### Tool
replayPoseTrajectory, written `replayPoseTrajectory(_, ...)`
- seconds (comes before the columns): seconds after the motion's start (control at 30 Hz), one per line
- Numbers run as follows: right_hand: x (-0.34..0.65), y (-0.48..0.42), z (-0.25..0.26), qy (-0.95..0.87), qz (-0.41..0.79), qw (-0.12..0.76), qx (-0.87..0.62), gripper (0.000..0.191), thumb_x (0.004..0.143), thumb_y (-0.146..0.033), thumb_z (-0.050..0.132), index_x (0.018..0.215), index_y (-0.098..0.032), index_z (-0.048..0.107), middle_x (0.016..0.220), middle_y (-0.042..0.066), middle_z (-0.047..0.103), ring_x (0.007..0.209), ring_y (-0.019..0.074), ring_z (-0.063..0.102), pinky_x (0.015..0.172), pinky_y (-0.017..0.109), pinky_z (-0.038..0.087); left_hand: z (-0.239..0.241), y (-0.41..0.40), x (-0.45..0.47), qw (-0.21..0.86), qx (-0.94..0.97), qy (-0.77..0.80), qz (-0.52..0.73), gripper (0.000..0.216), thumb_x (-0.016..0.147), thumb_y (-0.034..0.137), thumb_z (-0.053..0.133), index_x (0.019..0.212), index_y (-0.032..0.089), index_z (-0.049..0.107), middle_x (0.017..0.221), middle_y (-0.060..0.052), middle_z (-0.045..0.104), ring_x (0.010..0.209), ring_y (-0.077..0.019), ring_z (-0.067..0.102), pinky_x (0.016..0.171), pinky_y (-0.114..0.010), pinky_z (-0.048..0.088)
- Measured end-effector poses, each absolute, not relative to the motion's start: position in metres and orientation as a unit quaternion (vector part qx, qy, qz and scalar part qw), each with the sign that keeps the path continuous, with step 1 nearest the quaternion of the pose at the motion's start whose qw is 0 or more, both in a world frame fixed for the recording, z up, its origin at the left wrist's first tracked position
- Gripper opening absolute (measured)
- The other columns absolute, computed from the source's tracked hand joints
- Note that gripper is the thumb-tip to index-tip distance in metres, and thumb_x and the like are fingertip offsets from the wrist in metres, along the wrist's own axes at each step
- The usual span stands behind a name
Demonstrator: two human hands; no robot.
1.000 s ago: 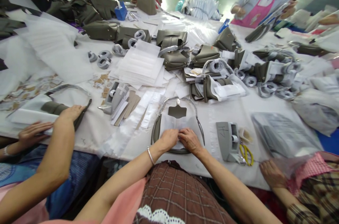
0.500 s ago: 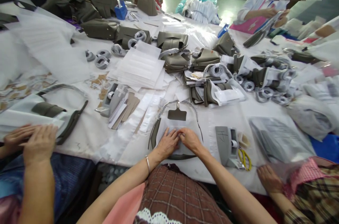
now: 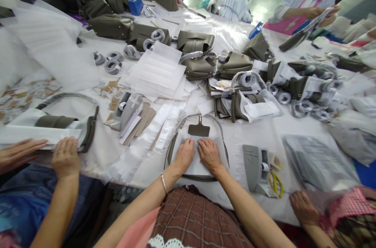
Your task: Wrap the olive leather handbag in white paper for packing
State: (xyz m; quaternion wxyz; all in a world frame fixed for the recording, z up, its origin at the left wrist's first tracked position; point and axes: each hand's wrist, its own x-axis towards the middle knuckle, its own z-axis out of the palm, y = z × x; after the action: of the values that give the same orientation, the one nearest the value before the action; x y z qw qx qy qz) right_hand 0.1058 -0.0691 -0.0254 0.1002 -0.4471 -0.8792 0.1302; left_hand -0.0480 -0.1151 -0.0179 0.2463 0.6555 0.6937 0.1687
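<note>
My left hand (image 3: 184,155) and my right hand (image 3: 209,154) lie side by side, fingers flat, on a white foam sheet (image 3: 196,142) spread at the table's near edge. The sheet covers an olive strap (image 3: 172,147) that curves out from under it on both sides. An olive leather tab with a metal clip (image 3: 199,129) sits just beyond my fingertips. A silver bangle is on my left wrist.
A grey tape dispenser (image 3: 254,164) and yellow scissors (image 3: 276,184) lie right of my hands. Another person's hands (image 3: 65,156) press a wrapped olive strap at left; a third person's hand (image 3: 304,207) rests at right. Olive bags (image 3: 202,66), foam sheets (image 3: 157,72) and tape rolls (image 3: 112,66) crowd the far table.
My hands slid forward up the foam sheet toward the tab and flattened out. The person at left drew a hand back to the table's edge.
</note>
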Motion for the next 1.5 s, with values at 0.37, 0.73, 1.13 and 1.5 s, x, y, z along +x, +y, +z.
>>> replayPoseTrajectory(0.37, 0.100, -0.058, -0.023, -0.850, 0.112, 0.049, -0.513, 0.023, 0.098, -0.040, 0.050, 0.096, -0.022, 0.063, 0.092, 0.006, 0.067, 0.089, 0.0245, 0.054, 0.082, 0.037, 0.036, -0.028, -0.114, -0.064, 0.098, 0.716, 0.678, 0.134, 0.038, 0.089, 0.043, 0.065, 0.118, 0.019, 0.060, 0.111, -0.009, 0.064, 0.108, -0.0275, 0.055, 0.105, -0.047, 0.038)
replayPoseTrajectory(0.73, 0.107, -0.050, -0.046, -0.807, 0.142, 0.111, -0.562, 0.044, 0.101, -0.043, 0.037, 0.129, -0.013, 0.052, 0.113, 0.014, 0.067, 0.100, 0.0271, 0.060, 0.086, 0.040, 0.042, -0.031, -0.112, -0.063, 0.104, 0.712, 0.681, 0.133, 0.029, 0.089, 0.044, 0.065, 0.102, 0.019, 0.061, 0.101, -0.008, 0.060, 0.104, -0.0271, 0.053, 0.102, -0.046, 0.038)
replayPoseTrajectory(1.13, 0.115, -0.040, -0.040, -0.721, 0.292, 0.232, -0.584, 0.065, 0.098, -0.043, 0.039, 0.154, -0.017, 0.020, 0.140, 0.021, 0.048, 0.085, 0.0204, 0.060, 0.088, 0.041, 0.050, -0.030, -0.107, -0.063, 0.133, 0.705, 0.679, 0.159, 0.027, 0.091, 0.045, 0.061, 0.097, 0.019, 0.061, 0.094, -0.008, 0.060, 0.098, -0.0273, 0.053, 0.098, -0.047, 0.040)
replayPoseTrajectory(1.5, 0.122, -0.055, -0.016, -0.772, 0.314, 0.192, -0.518, 0.034, 0.097, -0.043, 0.046, 0.083, -0.025, 0.071, 0.083, 0.002, 0.060, 0.083, 0.0181, 0.057, 0.081, 0.034, 0.041, -0.040, -0.110, -0.064, 0.116, 0.702, 0.678, 0.184, 0.014, 0.094, 0.029, 0.055, 0.097, 0.017, 0.062, 0.098, -0.010, 0.063, 0.103, -0.0275, 0.056, 0.103, -0.049, 0.041)
